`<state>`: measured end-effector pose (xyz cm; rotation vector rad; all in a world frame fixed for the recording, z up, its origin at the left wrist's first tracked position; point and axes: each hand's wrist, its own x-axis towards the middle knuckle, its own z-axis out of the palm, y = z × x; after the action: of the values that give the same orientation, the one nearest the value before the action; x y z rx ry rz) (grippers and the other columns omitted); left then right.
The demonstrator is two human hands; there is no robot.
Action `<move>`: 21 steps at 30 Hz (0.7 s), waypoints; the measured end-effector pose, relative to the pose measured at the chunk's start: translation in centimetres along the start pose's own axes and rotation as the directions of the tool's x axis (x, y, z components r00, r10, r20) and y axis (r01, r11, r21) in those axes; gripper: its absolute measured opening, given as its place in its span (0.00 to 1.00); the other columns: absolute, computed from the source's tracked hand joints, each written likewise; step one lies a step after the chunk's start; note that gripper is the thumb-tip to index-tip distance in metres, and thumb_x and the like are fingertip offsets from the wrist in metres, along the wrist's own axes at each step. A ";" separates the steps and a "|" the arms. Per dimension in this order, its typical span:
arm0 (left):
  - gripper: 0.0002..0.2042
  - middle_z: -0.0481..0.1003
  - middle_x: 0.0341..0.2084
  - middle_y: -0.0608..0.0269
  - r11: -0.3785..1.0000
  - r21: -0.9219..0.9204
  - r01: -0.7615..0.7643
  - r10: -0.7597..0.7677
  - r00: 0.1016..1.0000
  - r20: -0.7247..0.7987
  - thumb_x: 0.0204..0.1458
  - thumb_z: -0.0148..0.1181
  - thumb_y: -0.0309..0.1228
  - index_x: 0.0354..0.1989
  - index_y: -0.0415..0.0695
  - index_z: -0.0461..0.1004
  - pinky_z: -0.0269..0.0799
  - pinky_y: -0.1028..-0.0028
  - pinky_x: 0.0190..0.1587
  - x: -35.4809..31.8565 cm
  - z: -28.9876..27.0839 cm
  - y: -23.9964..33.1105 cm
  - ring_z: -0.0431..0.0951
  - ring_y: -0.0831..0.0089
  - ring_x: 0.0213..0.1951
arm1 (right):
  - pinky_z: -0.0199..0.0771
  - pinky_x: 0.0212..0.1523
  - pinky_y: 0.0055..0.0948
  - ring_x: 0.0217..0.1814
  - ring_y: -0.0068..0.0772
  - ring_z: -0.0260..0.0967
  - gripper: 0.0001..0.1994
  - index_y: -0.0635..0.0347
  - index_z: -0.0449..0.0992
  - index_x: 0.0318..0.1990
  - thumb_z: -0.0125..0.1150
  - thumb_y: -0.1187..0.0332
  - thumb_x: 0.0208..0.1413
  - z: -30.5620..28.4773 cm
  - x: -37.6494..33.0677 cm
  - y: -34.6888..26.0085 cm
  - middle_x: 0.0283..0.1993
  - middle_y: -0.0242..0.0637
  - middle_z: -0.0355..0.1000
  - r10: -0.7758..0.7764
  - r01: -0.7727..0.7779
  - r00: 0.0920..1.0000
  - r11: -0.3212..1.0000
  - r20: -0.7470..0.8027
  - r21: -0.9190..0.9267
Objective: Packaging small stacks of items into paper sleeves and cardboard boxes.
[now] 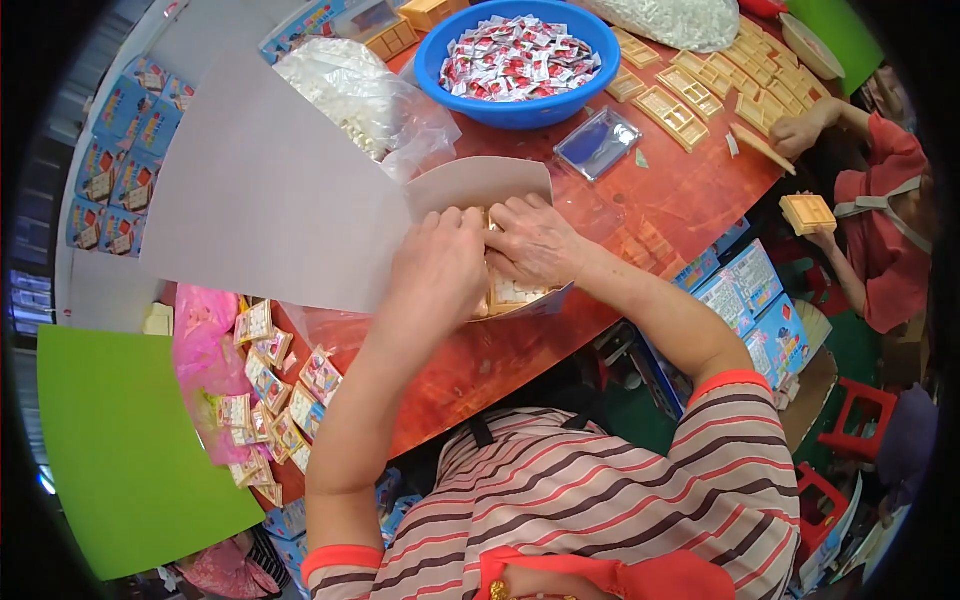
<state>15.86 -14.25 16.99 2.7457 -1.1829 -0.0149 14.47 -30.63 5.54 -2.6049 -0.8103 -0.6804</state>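
A white-lined cardboard box [480,185] stands with its lid raised on the red table in front of me. Both my hands are over it, side by side. Curled fingers of my left hand [440,258] reach down inside, and what they grip is hidden. My right hand [535,240] bends its fingers beside them, its thumb near cream plastic trays. One tray with white pieces [515,292] shows below that hand, lying in the box. The large pale lid [270,190] spreads to the left. Several filled cream trays [268,385] lie heaped left of my left forearm.
A blue basin [520,112] of small printed packets stands at the back, beside a plastic bag of white pieces [345,95]. A clear plastic case [597,143] lies nearby. Empty cream trays [672,117] cover the back right, where another person's hand [800,130] works. Printed blue boxes [765,300] are stacked below.
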 end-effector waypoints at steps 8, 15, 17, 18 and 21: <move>0.26 0.74 0.46 0.52 0.918 0.393 -0.060 -0.079 0.941 0.330 0.53 0.43 0.31 0.63 0.43 0.59 0.64 0.60 0.47 0.0 5.1 -2.6 0.79 0.59 0.41 | 0.60 0.39 0.38 0.39 0.38 0.62 0.11 0.56 0.75 0.36 0.59 0.60 0.49 0.2 -0.9 0.0 0.35 0.38 0.63 0.043 -0.045 0.996 0.999 -0.079 -0.025; 0.28 0.72 0.48 0.51 0.837 0.514 -0.190 -0.068 0.894 0.442 0.54 0.46 0.34 0.64 0.38 0.54 0.63 0.61 0.48 0.7 4.9 -2.2 0.77 0.61 0.44 | 0.62 0.43 0.40 0.42 0.40 0.63 0.15 0.56 0.72 0.45 0.58 0.63 0.50 -0.1 -0.6 -0.2 0.39 0.39 0.65 0.113 -0.113 0.994 0.994 0.017 0.013; 0.29 0.72 0.49 0.51 0.830 0.519 -0.204 -0.078 0.879 0.471 0.54 0.46 0.35 0.65 0.37 0.54 0.63 0.61 0.48 1.0 4.4 -1.8 0.76 0.62 0.47 | 0.63 0.51 0.42 0.49 0.45 0.64 0.18 0.59 0.68 0.51 0.56 0.68 0.52 0.4 -0.5 0.4 0.46 0.43 0.65 0.085 -0.079 0.996 0.984 -0.026 0.161; 0.29 0.71 0.50 0.51 0.832 0.519 -0.197 -0.095 0.871 0.483 0.54 0.46 0.35 0.64 0.37 0.54 0.63 0.61 0.49 1.0 4.3 -1.5 0.75 0.61 0.49 | 0.63 0.51 0.42 0.49 0.45 0.64 0.18 0.59 0.68 0.51 0.56 0.68 0.52 0.4 -0.5 0.6 0.46 0.43 0.65 0.073 -0.070 0.997 0.985 -0.017 0.159; 0.26 0.71 0.50 0.51 0.873 0.469 -0.133 -0.114 0.880 0.460 0.55 0.44 0.34 0.63 0.37 0.57 0.63 0.60 0.50 1.0 4.3 -1.7 0.74 0.61 0.51 | 0.62 0.59 0.37 0.58 0.47 0.62 0.19 0.63 0.67 0.55 0.53 0.72 0.54 0.0 -0.5 1.8 0.54 0.46 0.64 0.216 -0.234 0.971 0.808 0.098 0.541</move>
<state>17.51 -14.43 12.53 3.3061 -1.4913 -0.4876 15.20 -32.27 4.95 -2.1326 -0.5778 -0.2771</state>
